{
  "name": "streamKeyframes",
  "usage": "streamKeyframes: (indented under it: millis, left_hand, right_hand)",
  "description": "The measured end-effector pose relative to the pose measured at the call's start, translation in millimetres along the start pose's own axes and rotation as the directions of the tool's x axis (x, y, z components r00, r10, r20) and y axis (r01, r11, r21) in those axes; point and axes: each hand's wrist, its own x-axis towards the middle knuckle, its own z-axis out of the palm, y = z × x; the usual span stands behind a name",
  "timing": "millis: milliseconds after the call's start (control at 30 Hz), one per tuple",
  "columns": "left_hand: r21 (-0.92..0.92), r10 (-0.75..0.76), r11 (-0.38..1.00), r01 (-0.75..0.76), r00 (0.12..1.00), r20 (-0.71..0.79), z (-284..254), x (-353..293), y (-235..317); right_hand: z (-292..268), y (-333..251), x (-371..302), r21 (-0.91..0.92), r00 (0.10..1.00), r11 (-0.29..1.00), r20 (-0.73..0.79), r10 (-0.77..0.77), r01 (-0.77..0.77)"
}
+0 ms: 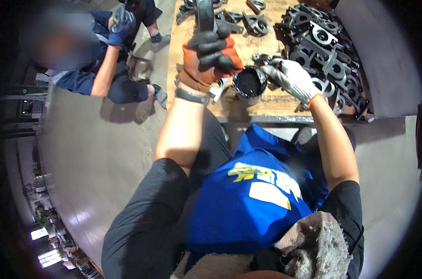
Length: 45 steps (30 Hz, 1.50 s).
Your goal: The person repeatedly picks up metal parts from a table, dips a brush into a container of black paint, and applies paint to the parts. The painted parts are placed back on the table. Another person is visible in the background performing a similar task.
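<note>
Head: left hand [212, 58] clenched around dark part [205, 16]; right hand [292, 80], grip unclear, by can [249, 96]

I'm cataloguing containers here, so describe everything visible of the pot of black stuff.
The pot is round, upright and open-topped, standing on the wooden table near its front edge. Glossy, thick-looking black stuff lies inside and smears the rim; the outer wall looks greyish lower down. Whether it is metal or plastic is unclear. The left hand and right hand are close to its rim; whether either touches it cannot be told.
</note>
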Motion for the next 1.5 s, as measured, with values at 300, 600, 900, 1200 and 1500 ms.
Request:
streamKeyframes:
  millis: [300,600,900,1200,1500]
  left_hand:
    - [-0.146,-0.035,0.988,0.049,0.995,0.095,11,-4,-2]
    - [-0.190,-0.064,0.977,0.094,0.986,0.156,10,-3,-5]
    - [-0.198,-0.041,0.979,0.041,0.999,0.001,29,5,-25]
    - [-0.102,-0.128,0.985,0.141,0.984,0.125,23,9,-26]
    - [-0.082,-0.131,0.987,0.141,0.985,0.109,26,10,-27]
  right_hand:
    - [-28,-14,-11,0.053,0.973,0.979,0.138,0.186,-0.195]
    - [-99,-8,-19,0.870,0.877,0.279,-0.457,0.149,0.406]
    - [-80,-61,-25,0.919,0.918,0.059,-0.392,0.056,0.389]
    - [-78,-53,-23,0.934,0.938,0.119,-0.344,0.046,0.337]
    - [-77,-50,-21,0.937,0.944,0.140,-0.327,0.041,0.319]
